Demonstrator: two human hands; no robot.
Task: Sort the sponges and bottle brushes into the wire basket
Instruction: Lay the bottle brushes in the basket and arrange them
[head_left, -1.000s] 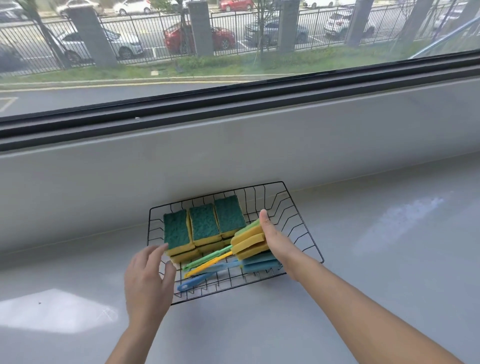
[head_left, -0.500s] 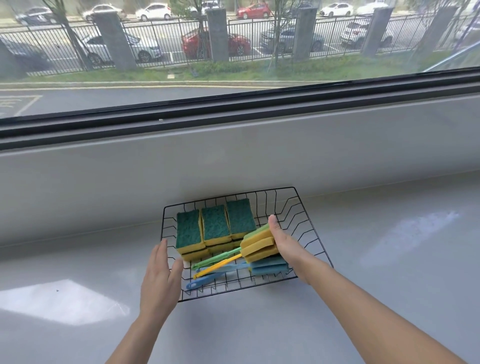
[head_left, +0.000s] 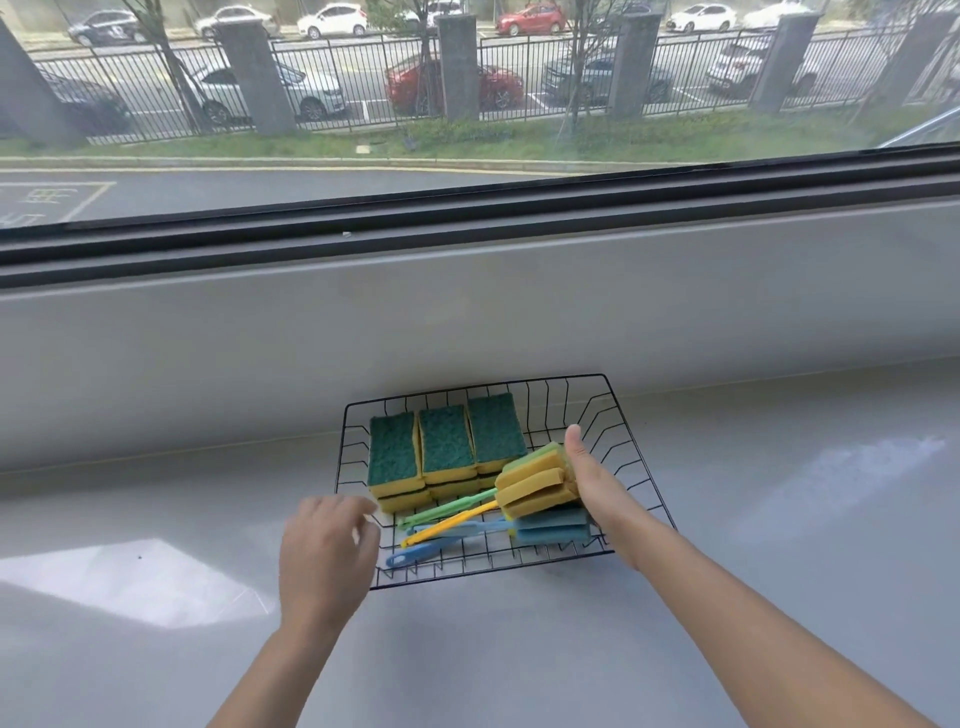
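Note:
A black wire basket (head_left: 618, 415) sits on the grey ledge by the wall. Green-topped yellow sponges (head_left: 447, 452) are stacked in its back left part. Bottle brushes (head_left: 535, 488) with yellow, green and blue foam heads lie at the front right, their thin handles (head_left: 447, 525) pointing left. My right hand (head_left: 597, 483) rests against the right side of the foam heads, thumb up, fingers hidden behind them. My left hand (head_left: 327, 551) hovers at the basket's front left corner, fingers spread and slightly blurred, holding nothing.
The grey ledge (head_left: 779, 519) runs wide on both sides of the basket. A low grey wall (head_left: 467, 322) rises right behind it, with a dark window frame (head_left: 467, 223) above and a street outside.
My left hand has moved closer to the basket's front left corner and spread its fingers. My right hand stays against the brush heads. The camera has tilted up slightly.

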